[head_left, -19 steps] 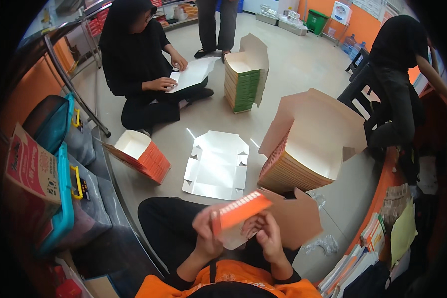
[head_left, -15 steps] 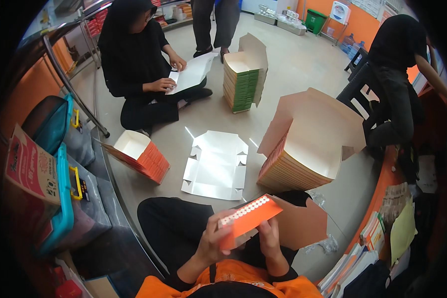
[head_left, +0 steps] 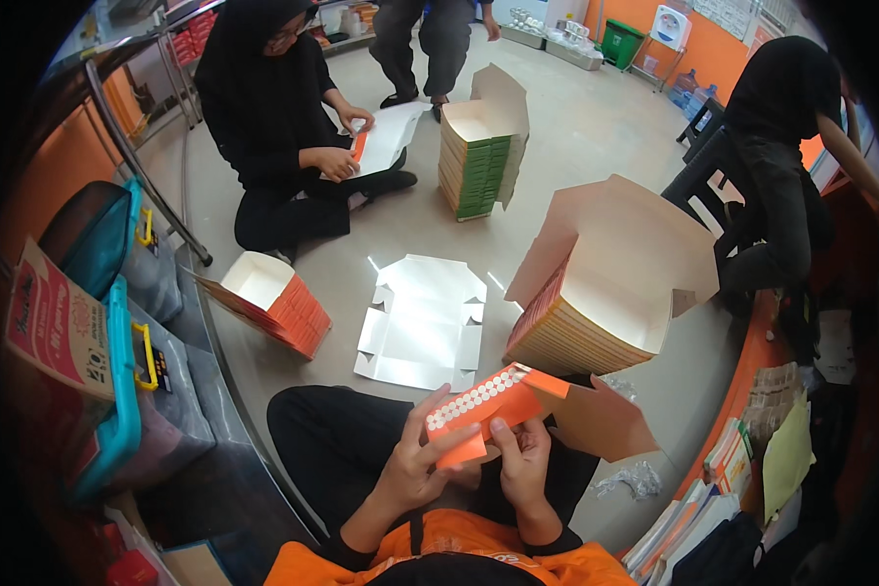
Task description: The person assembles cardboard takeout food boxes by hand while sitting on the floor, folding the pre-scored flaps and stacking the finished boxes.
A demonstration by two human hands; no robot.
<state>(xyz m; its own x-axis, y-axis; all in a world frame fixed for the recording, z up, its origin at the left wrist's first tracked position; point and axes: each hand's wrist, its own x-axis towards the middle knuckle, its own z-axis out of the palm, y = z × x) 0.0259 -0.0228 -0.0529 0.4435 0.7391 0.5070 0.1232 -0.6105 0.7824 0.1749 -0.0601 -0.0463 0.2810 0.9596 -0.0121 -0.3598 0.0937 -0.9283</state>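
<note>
Above my lap I hold a partly folded orange cardboard box (head_left: 532, 398) with a row of white dots along its side. Its plain lid flap (head_left: 606, 420) sticks out to the right. My left hand (head_left: 408, 477) grips the box's left end, fingers along the dotted side. My right hand (head_left: 525, 467) pinches the near edge with the thumb on top. On the floor ahead lies a flat white box blank (head_left: 422, 322). To its right stands a tall stack of nested orange boxes (head_left: 596, 293) with open lids; a smaller orange stack (head_left: 273, 298) leans at the left.
A green box stack (head_left: 474, 161) stands farther off. Beside it a seated co-worker (head_left: 273, 127) folds a white sheet. Teal-lidded bins (head_left: 127, 391) line the left; papers (head_left: 693, 518) and crumpled plastic (head_left: 630, 481) lie at right. Another person (head_left: 781, 146) is at the far right.
The box in my hands has turned slightly, and its right end and lid flap now show folded edges. My right thumb has moved onto its near side. The co-worker's sheet now shows an orange part.
</note>
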